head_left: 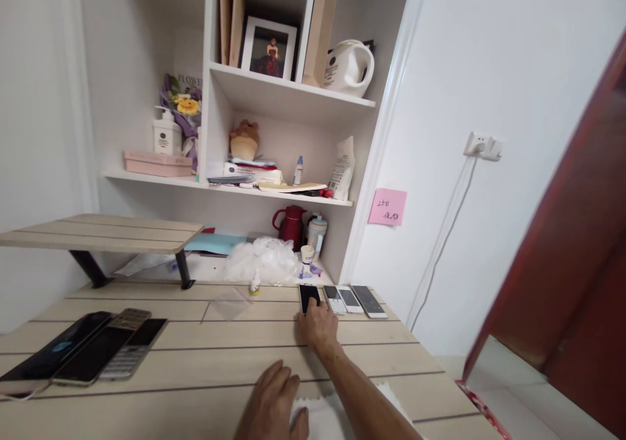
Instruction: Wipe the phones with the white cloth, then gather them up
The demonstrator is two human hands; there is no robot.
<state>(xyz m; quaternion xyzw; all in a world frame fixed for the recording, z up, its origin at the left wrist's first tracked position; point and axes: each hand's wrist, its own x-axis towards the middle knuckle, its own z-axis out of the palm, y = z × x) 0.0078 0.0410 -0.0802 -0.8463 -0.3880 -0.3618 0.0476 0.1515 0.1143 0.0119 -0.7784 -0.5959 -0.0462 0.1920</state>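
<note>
My right hand (pixel 320 328) reaches over the slatted wooden desk, its fingers closed on the lower end of a smartphone (pixel 308 291) with a black screen. The phone lies flat, and its bottom part is hidden by the fingers. Just right of it are a small phone with a keypad (pixel 334 300), a white phone (pixel 351 300) and a larger grey phone (pixel 369 301), in a row. Closer to me, my left hand (pixel 274 401) hovers or rests at the desk's near side, thumb apart from the fingers, holding nothing. White paper or cloth (pixel 325 417) lies beside it, under my right forearm.
Several phones (pixel 92 349) lie at the left, with a white cable. A raised wooden stand (pixel 107 231) is behind them. A clear bag (pixel 231 304), a small bottle (pixel 255 283), crumpled white plastic (pixel 267 259) and a cup (pixel 307 253) are towards the shelves. A wall (pixel 454 231) borders the right.
</note>
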